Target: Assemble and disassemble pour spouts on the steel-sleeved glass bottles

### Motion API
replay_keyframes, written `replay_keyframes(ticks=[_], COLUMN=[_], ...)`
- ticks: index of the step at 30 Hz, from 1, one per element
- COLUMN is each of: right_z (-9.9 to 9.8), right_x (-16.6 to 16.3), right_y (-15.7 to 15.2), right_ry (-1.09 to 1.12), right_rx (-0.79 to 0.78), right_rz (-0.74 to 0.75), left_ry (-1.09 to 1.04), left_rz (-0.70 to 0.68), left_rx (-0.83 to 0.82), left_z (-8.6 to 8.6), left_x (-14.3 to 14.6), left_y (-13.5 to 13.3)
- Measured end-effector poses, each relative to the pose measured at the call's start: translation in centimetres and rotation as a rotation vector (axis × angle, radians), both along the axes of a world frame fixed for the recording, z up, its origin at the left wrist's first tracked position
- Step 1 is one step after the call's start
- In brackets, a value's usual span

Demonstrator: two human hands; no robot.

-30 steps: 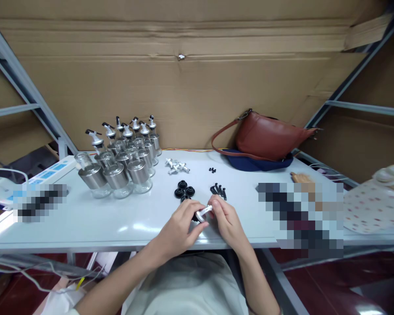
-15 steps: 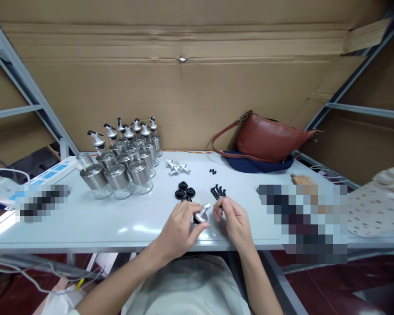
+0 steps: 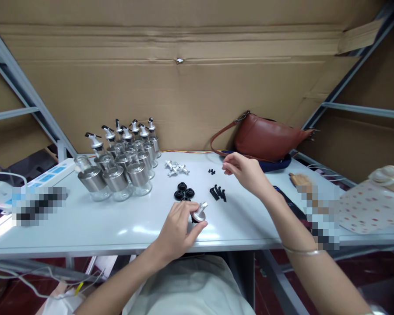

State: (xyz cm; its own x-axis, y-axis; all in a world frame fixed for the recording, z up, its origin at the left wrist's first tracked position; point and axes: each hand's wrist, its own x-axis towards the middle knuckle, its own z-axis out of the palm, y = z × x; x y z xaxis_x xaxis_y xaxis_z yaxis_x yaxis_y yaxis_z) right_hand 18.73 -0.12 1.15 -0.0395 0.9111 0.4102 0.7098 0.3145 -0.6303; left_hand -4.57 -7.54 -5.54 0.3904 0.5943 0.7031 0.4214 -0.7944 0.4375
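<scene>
My left hand point(image 3: 177, 229) grips a silver pourer top point(image 3: 199, 213) with a black base, its spout pointing up and to the right. Loosely bent and slightly parted, the fingers of my right hand point(image 3: 241, 170) hover just right of several tiny black caps point(image 3: 212, 171); I see nothing in them. Several black levers point(image 3: 218, 193) lie on the table below that hand. Black round stoppers point(image 3: 181, 192) sit beyond my left hand, partly hidden by it at the near side. Farther back is a small pile of silver spout pieces point(image 3: 176, 168).
Glass bottles with steel bands point(image 3: 117, 180) crowd the left, several at the back topped with pourers point(image 3: 94, 141). A power strip point(image 3: 52, 175) lies beyond them. At right are a brown bag point(image 3: 269, 138) on dark blue cloth, a wooden-handled brush point(image 3: 302, 179) and blurred items.
My right hand has moved up and away from the black levers, toward the tiny black caps. My left hand keeps hold of the pourer top in nearly the same place.
</scene>
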Motion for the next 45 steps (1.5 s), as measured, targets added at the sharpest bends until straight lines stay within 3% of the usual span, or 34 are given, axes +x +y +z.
replay_keyframes(ticks=[6, 9, 14, 30, 45], right_z=[-2.7, -4.3, -5.7, -5.9, -4.3], right_x=[1.8, 2.3, 2.3, 1.0, 0.0], right_y=[5.4, 7.0, 8.1, 8.9, 8.5], right_ry=[-0.465, -0.525, -0.511, -0.435, -0.577], right_rx=[-0.184, -0.249, -0.230, -0.207, -0.260], right_rz=[-0.075, -0.097, -0.088, 0.009, 0.125], left_ry=[0.023, 0.034, 0.049, 0.064, 0.070], left_rz=[-0.007, -0.011, -0.014, -0.027, -0.025], left_rx=[0.019, 0.007, 0.015, 0.008, 0.026], left_z=[0.0, 0.1, 0.2, 0.2, 0.2], left_x=[0.1, 0.1, 0.1, 0.2, 0.2], left_y=[0.1, 0.1, 0.0, 0.0, 0.0])
